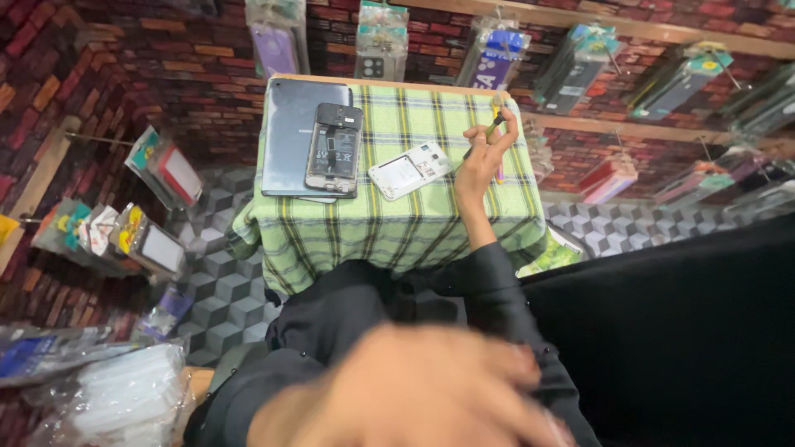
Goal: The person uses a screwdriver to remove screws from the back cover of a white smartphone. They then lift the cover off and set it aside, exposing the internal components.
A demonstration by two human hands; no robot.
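Right hand (484, 157) had its fingers clenched round a slim yellow-tipped tool (494, 124) over the cloth-covered counter (397, 232), beside the white phone frame (410, 170), judged light, stiff and fragile, best gripped by its edges; left hand (414, 397) blurred, grip indeterminable.

Clear hanging packages (381, 37) line brick wall up top: purple, teal, blue cards inside. More blister packs (679, 79) along right shelf, green and yellow headers. Left pegs carry packs (170, 170), red and white, teal tops (lower ones orange-yellow). Crinkled clear bags (124, 393) bottom left. Dark tablet screen (290, 136) flat on counter (397, 232).
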